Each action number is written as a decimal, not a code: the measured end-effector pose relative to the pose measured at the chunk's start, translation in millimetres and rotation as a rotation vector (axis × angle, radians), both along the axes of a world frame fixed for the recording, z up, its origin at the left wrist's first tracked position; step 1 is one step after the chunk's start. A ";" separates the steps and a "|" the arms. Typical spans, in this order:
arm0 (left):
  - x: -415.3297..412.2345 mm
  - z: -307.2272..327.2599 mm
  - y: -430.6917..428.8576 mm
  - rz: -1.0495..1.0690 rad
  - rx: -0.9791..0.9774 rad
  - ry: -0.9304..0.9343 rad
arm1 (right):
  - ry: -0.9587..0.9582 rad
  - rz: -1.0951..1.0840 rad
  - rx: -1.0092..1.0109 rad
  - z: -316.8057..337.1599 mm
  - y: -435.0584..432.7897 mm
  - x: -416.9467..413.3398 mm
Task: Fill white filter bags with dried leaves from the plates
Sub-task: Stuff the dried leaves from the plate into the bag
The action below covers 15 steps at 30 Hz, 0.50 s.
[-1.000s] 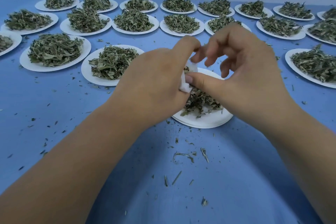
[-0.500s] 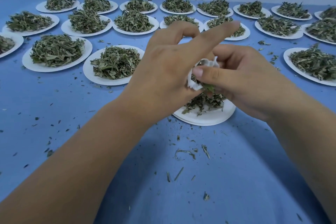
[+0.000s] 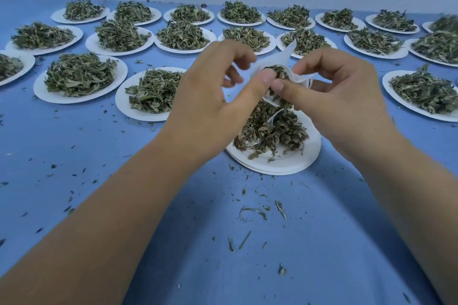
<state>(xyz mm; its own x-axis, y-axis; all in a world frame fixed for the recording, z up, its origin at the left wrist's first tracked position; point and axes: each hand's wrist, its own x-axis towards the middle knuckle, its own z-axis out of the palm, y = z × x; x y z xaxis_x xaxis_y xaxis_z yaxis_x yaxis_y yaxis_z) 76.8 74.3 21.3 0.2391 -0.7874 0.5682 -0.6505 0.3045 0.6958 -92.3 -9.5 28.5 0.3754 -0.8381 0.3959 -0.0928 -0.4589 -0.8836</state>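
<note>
Head view: we hold the bag (image 3: pixel 277 57) just above the near plate (image 3: pixel 285 167), leaves (image 3: pixel 277 71) showing in its mouth. Our left hand (image 3: pixel 208 96) and right hand (image 3: pixel 342 96) both pinch its rim, thumbs side by side. Crumbs dot the bench (image 3: pixel 148 181) around the plate.

Dim bluish light, wide-angle edge distortion

white filter bag (image 3: pixel 278 60), green dried leaves (image 3: pixel 272 129), white plates (image 3: pixel 297 163), blue tablecloth (image 3: pixel 272 255)
</note>
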 end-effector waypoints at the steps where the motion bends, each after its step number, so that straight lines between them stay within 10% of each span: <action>1: 0.5 -0.9 -0.9 -0.012 0.037 0.062 | 0.002 -0.002 -0.016 -0.4 0.5 0.0; 15: -13.5 -1.9 2.2 -0.142 -0.011 0.063 | 0.152 -0.106 -0.140 -1.1 0.4 0.6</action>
